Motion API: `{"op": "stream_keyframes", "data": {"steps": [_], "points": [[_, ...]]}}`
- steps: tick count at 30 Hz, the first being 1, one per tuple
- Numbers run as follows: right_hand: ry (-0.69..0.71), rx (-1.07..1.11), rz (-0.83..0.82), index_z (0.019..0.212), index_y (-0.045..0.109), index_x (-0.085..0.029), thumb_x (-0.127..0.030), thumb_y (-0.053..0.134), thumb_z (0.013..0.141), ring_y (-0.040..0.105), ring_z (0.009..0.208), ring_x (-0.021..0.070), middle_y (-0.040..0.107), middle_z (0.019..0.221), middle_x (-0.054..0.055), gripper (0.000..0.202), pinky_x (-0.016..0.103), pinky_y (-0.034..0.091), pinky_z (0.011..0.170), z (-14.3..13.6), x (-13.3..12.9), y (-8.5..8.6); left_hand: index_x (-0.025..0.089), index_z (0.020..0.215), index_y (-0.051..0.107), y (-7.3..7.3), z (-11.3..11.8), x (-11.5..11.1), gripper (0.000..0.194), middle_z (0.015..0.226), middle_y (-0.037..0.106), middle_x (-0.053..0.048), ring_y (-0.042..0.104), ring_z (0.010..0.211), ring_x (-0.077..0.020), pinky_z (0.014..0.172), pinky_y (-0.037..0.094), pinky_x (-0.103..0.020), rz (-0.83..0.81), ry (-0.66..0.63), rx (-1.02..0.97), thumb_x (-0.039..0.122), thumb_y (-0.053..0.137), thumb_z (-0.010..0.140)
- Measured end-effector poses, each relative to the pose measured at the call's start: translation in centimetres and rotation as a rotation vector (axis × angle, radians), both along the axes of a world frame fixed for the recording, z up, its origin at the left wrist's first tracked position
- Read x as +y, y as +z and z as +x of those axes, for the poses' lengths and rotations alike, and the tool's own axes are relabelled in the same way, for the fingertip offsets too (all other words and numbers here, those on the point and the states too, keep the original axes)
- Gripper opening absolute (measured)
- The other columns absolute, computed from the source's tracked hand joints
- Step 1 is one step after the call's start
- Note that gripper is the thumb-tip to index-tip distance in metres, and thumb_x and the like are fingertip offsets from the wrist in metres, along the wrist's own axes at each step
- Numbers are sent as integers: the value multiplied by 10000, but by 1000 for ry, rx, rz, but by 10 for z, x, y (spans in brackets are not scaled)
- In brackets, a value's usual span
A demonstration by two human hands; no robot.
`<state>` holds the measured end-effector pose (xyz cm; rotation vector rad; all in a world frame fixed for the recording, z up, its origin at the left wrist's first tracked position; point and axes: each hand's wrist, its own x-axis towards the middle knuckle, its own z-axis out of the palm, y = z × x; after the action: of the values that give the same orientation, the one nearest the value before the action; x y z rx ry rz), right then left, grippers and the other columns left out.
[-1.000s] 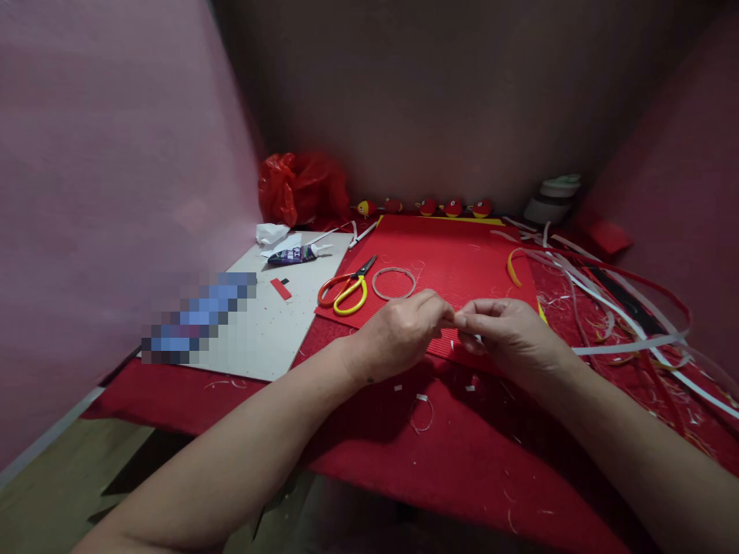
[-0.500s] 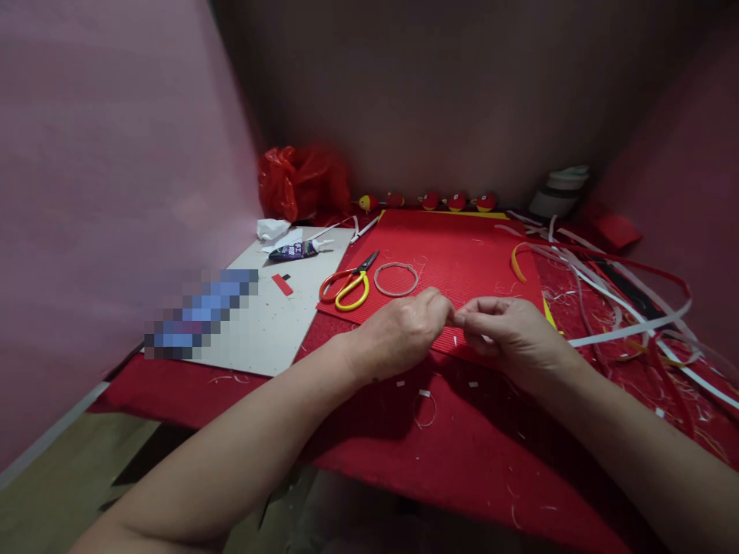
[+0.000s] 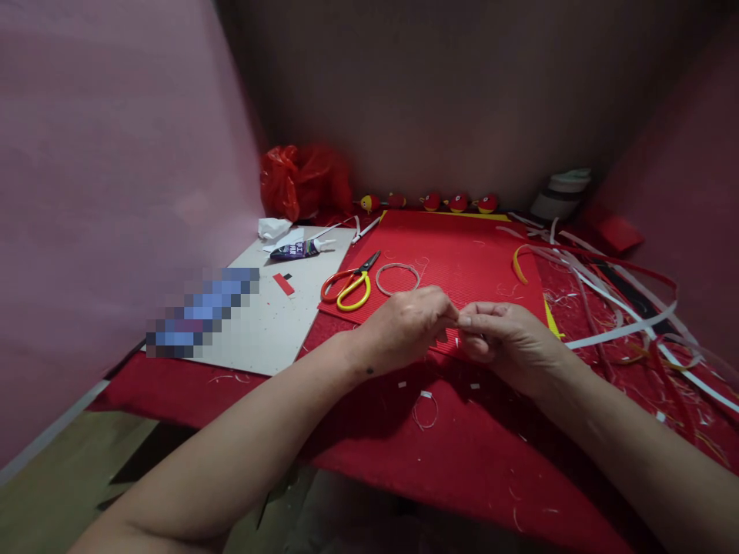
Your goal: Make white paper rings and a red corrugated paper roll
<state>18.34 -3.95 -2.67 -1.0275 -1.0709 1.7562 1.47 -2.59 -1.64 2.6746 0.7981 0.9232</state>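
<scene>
My left hand (image 3: 416,319) and my right hand (image 3: 499,335) meet fingertip to fingertip above the near edge of a red ribbed sheet (image 3: 462,246). The fingers of each are pinched together; whatever lies between them is too small to make out. Just beyond my left hand, a thin coiled ring (image 3: 397,265) rests on the sheet. Scissors (image 3: 353,285) with one red and one yellow handle lie to its left. Nearer the front, a fine thread loop (image 3: 426,412) with a small white tag lies on the red cloth (image 3: 369,442).
A grey board (image 3: 259,323) at the left bears a glue tube (image 3: 297,250) and a red strip (image 3: 283,284). Behind stand a red plastic bag (image 3: 305,181), several small red figures (image 3: 458,203) and a lidded cup (image 3: 560,196). White strips (image 3: 615,327) tangle at the right.
Both hands stay pinched together at nearly the same spot. My left hand has turned slightly at the wrist, and the view has shifted very little.
</scene>
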Motion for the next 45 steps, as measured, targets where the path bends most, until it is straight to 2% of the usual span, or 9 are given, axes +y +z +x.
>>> {"op": "stream_keyframes", "data": {"steps": [6,8,12,15,19,26,33,40,45], "points": [[-56,-2,-9,514,506,-153,-212,647,613,272,352,42,384,366,-57,183,235,119,400,-2,0,-3,105,767,536,-2,3,0,99,682,584,-18,546,573,-55,556,466,-168,-85,-8,-49,64,459,816],[-45,20,0,523,506,-154,-218,646,625,267,360,44,383,376,-56,185,238,121,406,-2,0,-2,102,783,550,-1,4,0,76,676,599,-20,570,574,-62,565,484,-177,-227,-4,-148,71,484,805],[-27,61,55,541,507,-153,-248,654,652,252,398,49,361,409,-60,208,240,134,426,1,1,0,81,850,565,5,8,-3,76,661,632,-36,613,576,-89,584,527,-213,-645,-43,-384,88,525,786],[-26,60,102,542,505,-155,-275,655,667,221,411,52,336,421,-64,229,242,128,433,2,2,1,76,814,573,8,11,-7,56,639,628,-30,617,566,-92,578,541,-219,-769,-33,-528,109,542,780],[-50,11,178,573,538,-155,-286,654,688,240,430,59,360,440,-58,209,248,139,447,2,1,3,86,758,576,9,12,-9,50,650,611,-26,603,563,-82,564,538,-205,-656,-41,-597,135,584,760],[-95,-131,285,612,561,-164,-323,639,713,307,479,76,410,504,-46,204,245,216,477,0,-4,7,109,782,554,5,7,-4,117,671,611,-30,605,579,-81,579,547,-209,-446,-54,-488,224,552,804],[-105,-150,313,601,537,-164,-291,649,707,335,473,70,441,499,-51,200,231,238,480,0,-3,5,107,786,551,4,4,0,56,670,596,-25,596,585,-78,578,524,-200,-384,-86,-392,145,518,811],[-95,-203,318,570,541,-169,-282,617,722,364,466,80,475,470,-38,205,237,271,493,1,-3,4,127,799,538,2,1,2,91,702,588,-14,566,622,-64,604,481,-181,-106,-45,-159,129,455,836],[-108,-231,253,545,528,-162,-285,665,670,360,435,70,455,442,-44,223,229,253,457,0,-4,3,118,799,512,-2,0,3,121,767,581,-47,558,704,-94,634,477,-207,103,29,87,121,401,847]]}}
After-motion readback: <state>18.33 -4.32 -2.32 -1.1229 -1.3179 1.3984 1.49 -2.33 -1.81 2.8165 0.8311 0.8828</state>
